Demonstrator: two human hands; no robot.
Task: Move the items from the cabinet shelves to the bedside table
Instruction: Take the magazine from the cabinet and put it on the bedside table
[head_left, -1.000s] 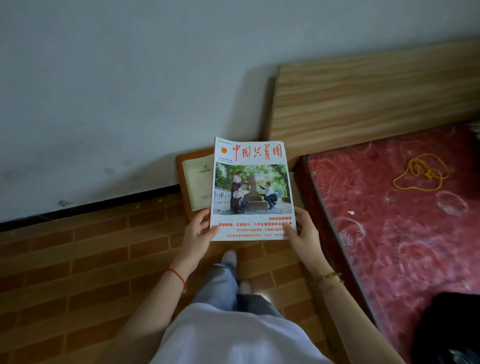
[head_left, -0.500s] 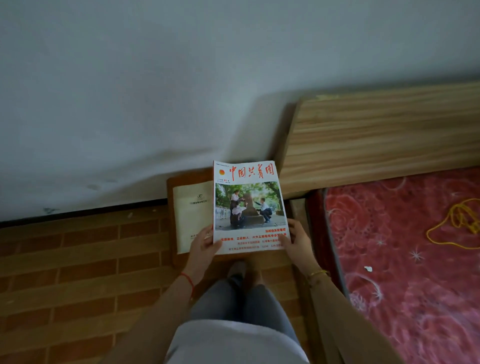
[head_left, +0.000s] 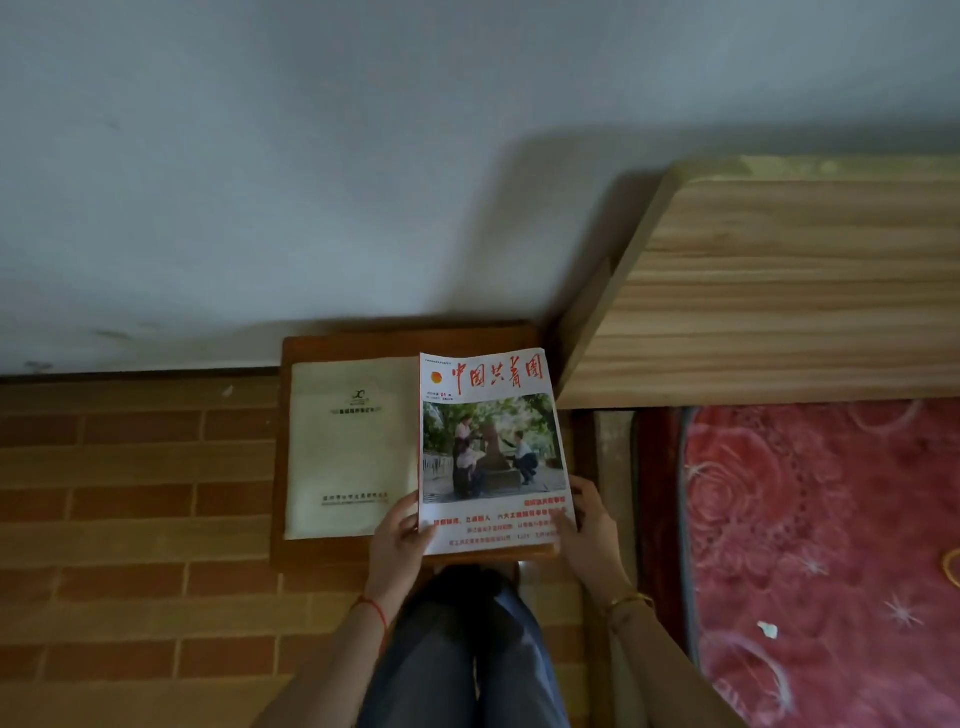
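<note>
Magazine (head_left: 491, 452) lies on bedside counter (head_left: 410, 340), right of cream booklet (head_left: 348, 452) | left hand (head_left: 400, 540), right hand (head_left: 587, 525) fingers grasping its near corners | step: placing; next, likely release, return to cabinet.

i see a grey wall (head_left: 363, 156) far beyond the fingers, with a dark skirting strip (head_left: 135, 375) along its foot. left of the fingers and below them lies a floor (head_left: 130, 519) of brown brick-pattern tiles. up and to the right of the fingers stands a pale wooden headboard (head_left: 779, 296), leaning close to the wall. right of the fingers is a bed with a red flowered cover (head_left: 831, 545); a small white scrap (head_left: 768, 630) lies on it.
</note>
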